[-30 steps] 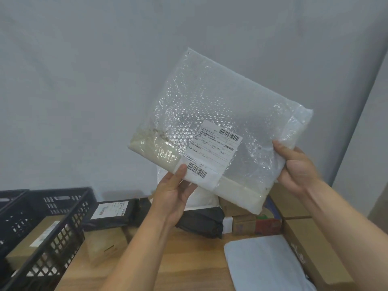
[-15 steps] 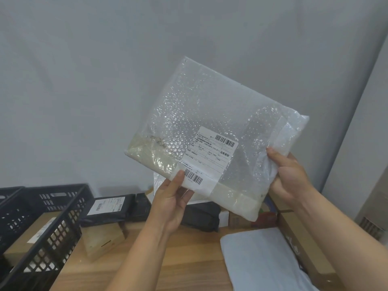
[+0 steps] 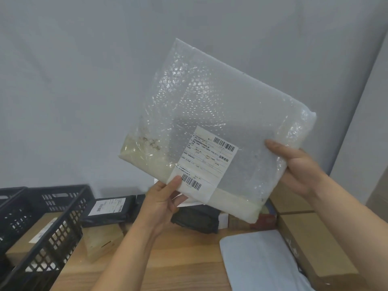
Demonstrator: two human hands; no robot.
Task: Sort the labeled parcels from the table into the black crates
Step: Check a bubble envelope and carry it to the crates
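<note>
Head view: at the left, a black crate [image 3: 60,232] is seen with a brown box [image 3: 27,242] inside it, and a black labelled parcel [image 3: 109,208] lies just to its right. The bubble-wrap parcel [image 3: 220,114] is held tilted above the wooden table [image 3: 172,255], pinched at its lower edge by the left hand [image 3: 161,202] and gripped at its right edge by the right hand [image 3: 294,169].

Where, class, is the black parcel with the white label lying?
In the head view, the black parcel lies lower left, atop a tan box, between the black crate on its left and the left hand on its right.
</note>
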